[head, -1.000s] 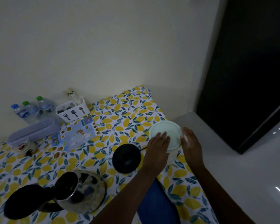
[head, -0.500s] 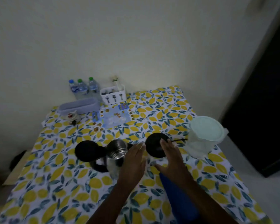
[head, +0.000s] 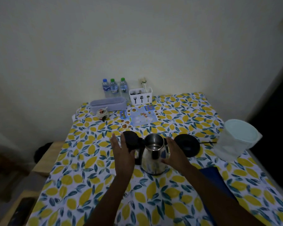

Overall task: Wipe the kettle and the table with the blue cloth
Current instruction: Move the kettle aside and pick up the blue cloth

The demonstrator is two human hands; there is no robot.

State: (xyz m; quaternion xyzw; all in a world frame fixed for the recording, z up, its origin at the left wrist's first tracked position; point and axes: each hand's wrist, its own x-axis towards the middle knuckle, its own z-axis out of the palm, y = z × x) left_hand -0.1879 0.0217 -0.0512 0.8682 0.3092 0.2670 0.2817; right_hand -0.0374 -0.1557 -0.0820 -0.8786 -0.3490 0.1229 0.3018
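Kettle (head: pixel 154 154), stainless steel with its black lid (head: pixel 129 141) flipped open toward 9 o'clock, stands upright at the centre of the table (head: pixel 178 190). I see my left hand (head: pixel 122 154) with fingers spread flat, at the kettle's 9 o'clock over the handle side and gripping nothing. My right hand (head: pixel 173 154) is likewise uncurled, its palm against the body at 3 o'clock and its thumb on the lower wall. The blue cloth (head: pixel 214 178) lies flat at 4 o'clock, partly under my right forearm and in neither hand. The black base (head: pixel 187 145) sits at 2 o'clock, its cord running toward the lidded white jug (head: pixel 235 141) at 3 o'clock. Risks, as I judge them: a polished wall pressed between flat palms could slip or tip, and any water inside would spill through the uncovered mouth; a wide sweep might snag the cord or knock the jug.
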